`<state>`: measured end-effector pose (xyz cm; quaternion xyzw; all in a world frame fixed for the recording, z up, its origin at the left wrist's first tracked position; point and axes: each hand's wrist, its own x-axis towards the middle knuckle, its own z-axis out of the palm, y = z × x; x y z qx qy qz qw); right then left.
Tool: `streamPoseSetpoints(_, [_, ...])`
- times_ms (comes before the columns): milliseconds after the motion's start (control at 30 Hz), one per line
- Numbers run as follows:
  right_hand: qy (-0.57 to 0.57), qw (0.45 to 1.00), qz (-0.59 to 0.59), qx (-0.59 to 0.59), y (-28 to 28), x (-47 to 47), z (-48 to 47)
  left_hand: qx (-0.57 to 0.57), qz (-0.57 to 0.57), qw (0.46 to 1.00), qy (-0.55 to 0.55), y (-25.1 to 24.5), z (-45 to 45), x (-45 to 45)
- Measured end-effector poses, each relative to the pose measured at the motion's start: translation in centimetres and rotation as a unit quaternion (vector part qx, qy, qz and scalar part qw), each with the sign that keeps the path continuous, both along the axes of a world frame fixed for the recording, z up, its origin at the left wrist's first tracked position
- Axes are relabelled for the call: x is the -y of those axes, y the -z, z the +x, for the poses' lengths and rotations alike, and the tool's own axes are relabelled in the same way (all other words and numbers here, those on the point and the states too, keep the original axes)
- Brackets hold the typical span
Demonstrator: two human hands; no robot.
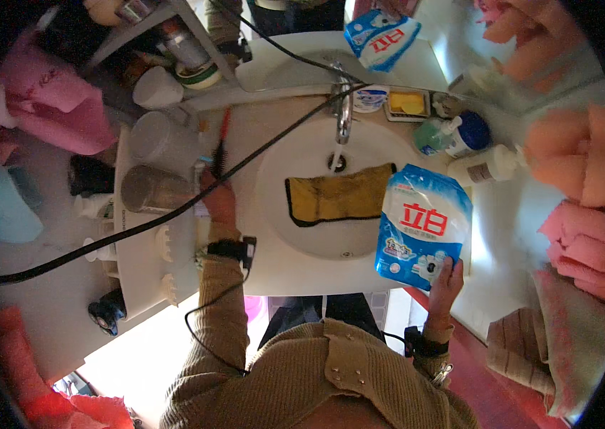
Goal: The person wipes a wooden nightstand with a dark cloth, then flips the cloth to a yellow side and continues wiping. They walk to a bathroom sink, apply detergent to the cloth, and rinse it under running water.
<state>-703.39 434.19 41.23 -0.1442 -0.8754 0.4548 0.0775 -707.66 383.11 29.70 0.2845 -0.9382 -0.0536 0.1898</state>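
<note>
My right hand point(447, 281) grips the lower edge of a blue and white laundry detergent bag point(424, 228), held upright over the right rim of the washbasin point(302, 238). Inside the basin lies a yellow-brown cloth with a dark border point(340, 194). Water runs from the chrome faucet point(343, 120) beside the cloth's upper edge. My left hand point(220, 201) is at the left end of the counter, near a red-handled brush point(222, 145) and a small pale item point(201, 174). Its fingers are dim and blurred, so whether they hold anything is unclear.
A black cable point(173, 214) crosses the view diagonally. A soap dish point(408, 104), a green pump bottle point(436, 135) and a white bottle point(484, 166) stand right of the faucet. At left a rack point(125, 230) holds cups. Towels point(584, 236) hang at right. A mirror point(291, 59) stands behind.
</note>
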Motion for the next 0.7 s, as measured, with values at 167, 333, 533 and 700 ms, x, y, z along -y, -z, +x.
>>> streamPoseSetpoints(167, [-0.079, 0.985, 0.155, 0.016, -1.0, -0.7, -0.8, -0.036, -0.026, 0.998, -0.044, 2.1, -0.8, 0.0])
streamPoseSetpoints(333, [-0.123, 0.968, 0.201, -0.086, -4.2, 1.7, -2.0, 0.052, -0.065, 0.996, 0.033, -0.8, 4.8, -6.1])
streamPoseSetpoints(533, [-0.220, 0.928, 0.292, -0.070, -4.7, 5.1, -3.6, 0.017, 0.129, 0.980, 0.150, -3.2, 9.8, -13.4])
streamPoseSetpoints(700, [-0.273, 0.899, 0.339, -0.057, -3.6, 6.6, -3.6, 0.000, 0.169, 0.971, 0.170, -3.3, 11.2, -14.3])
